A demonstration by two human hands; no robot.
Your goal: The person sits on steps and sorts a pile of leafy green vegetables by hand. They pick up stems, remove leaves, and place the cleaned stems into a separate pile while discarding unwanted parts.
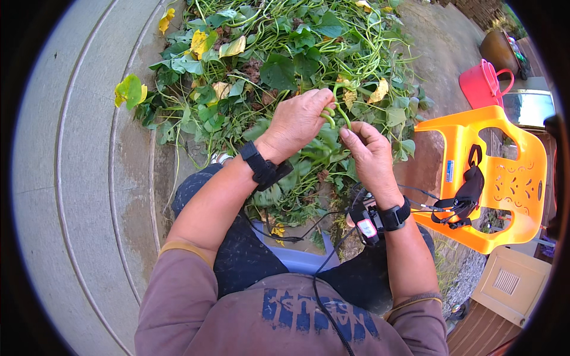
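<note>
Before me lies a large heap of leafy green vines [278,71], apparently sweet potato, with some yellowed leaves among them. My left hand [299,120] is closed around several short green stem pieces [329,120], whose curled ends stick out past the fingers. Between thumb and forefinger my right hand [370,151] pinches the lower end of a bent green stem [343,115]. That stem's upper part runs beside the left fingertips and curves toward the heap. Below the left hand, some leaves [318,153] look blurred. Black straps with devices circle both wrists.
An orange plastic chair [519,178] at right carries a black strap harness [467,196]. Beyond it stand a pink plastic basket [481,84] and a brown jar [498,49]. Black cables [323,289] cross my lap. Grooved concrete steps [89,178] run along the left.
</note>
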